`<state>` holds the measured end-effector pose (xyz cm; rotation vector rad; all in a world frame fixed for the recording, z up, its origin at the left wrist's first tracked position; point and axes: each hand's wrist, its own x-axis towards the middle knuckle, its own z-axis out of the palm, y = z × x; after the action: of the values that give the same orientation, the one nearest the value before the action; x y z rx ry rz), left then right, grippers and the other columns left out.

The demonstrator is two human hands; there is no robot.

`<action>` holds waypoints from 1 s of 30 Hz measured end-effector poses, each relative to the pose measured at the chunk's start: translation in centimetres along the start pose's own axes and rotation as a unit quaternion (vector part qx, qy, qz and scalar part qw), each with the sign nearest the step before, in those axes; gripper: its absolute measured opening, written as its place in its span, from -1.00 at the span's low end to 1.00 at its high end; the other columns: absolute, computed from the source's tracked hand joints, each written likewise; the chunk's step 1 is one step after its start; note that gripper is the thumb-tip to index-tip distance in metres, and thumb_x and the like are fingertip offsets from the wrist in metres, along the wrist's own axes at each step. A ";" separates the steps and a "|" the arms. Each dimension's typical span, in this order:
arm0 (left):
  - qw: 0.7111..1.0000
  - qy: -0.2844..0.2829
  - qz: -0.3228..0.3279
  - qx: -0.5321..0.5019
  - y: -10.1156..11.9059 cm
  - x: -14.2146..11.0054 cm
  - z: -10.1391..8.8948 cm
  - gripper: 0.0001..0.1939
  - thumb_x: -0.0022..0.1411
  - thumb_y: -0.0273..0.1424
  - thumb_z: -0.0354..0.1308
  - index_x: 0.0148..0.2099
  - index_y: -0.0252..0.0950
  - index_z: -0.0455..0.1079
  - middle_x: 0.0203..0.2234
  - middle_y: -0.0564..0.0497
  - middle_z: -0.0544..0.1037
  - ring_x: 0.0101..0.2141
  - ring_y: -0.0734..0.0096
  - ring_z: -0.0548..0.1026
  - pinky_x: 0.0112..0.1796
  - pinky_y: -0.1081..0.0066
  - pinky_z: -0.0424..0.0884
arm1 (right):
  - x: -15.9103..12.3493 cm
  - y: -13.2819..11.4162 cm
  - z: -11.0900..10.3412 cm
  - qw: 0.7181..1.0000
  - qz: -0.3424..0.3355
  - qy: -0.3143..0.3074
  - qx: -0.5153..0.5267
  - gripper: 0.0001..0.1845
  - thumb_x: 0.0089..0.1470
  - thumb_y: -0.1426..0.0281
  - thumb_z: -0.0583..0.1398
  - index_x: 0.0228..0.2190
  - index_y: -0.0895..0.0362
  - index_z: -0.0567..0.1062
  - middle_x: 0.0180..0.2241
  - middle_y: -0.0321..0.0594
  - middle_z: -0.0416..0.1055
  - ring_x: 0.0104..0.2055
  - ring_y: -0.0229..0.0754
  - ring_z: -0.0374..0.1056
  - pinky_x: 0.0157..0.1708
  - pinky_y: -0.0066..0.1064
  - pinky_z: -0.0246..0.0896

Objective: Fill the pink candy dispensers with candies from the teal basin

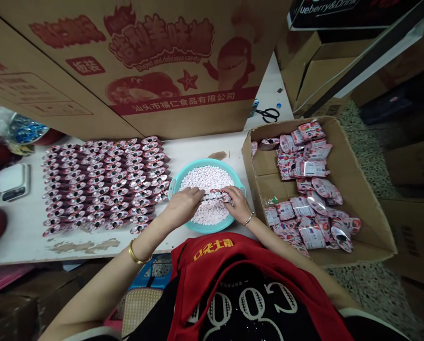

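Candy packet (215,195), lying crosswise over my teal basin (207,162).
My left hand (183,206) and right hand (236,203) grip its ends, close together.

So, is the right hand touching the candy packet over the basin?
Touching: head view shows the right hand gripping the end of the candy packet.

A red-and-white candy packet (214,194) lies crosswise over a round teal plastic bowl (207,162), pinched at both ends. Small pinkish-white candies (207,180) fill the bowl in a loose heap beneath it.
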<state>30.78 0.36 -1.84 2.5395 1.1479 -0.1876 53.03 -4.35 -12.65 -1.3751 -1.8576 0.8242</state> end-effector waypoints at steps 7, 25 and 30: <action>0.994 -0.008 0.003 0.107 2.2 0.4 -2.9 -0.82 0.27 -0.54 -0.03 -0.19 -0.31 0.39 -0.33 -0.10 0.48 -0.26 0.19 0.42 -0.33 0.28 0.34 | -0.1 0.6 0.2 1.000 0.007 0.021 0.014 -0.57 0.01 0.53 0.12 -0.03 0.07 0.36 -0.06 -0.09 0.39 0.04 -0.01 0.29 0.05 -0.09 0.25; 0.966 -0.058 -0.047 -0.248 -1.1 3.4 16.4 -0.69 0.28 -0.42 0.00 0.07 -0.30 0.30 -0.03 -0.10 0.48 -0.02 0.29 0.42 0.01 0.33 0.33 | 0.2 1.5 -1.9 0.987 0.105 0.112 0.048 -0.68 0.08 0.31 0.21 -0.10 0.06 0.38 -0.12 -0.13 0.43 -0.08 -0.07 0.38 -0.04 -0.19 0.31; 0.954 0.009 -0.013 -0.300 -3.8 0.1 11.7 -0.72 0.29 -0.30 0.03 0.01 -0.28 0.31 -0.17 -0.10 0.50 -0.13 0.29 0.45 -0.09 0.29 0.38 | 0.1 1.9 -2.1 0.990 0.093 0.100 0.026 -0.69 0.09 0.36 0.18 -0.09 0.06 0.38 -0.11 -0.11 0.42 -0.06 -0.04 0.37 -0.03 -0.16 0.30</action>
<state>28.20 -1.52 -13.79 1.9901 1.0462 0.1606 55.74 -3.54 -13.00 -1.5544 -1.5643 0.7885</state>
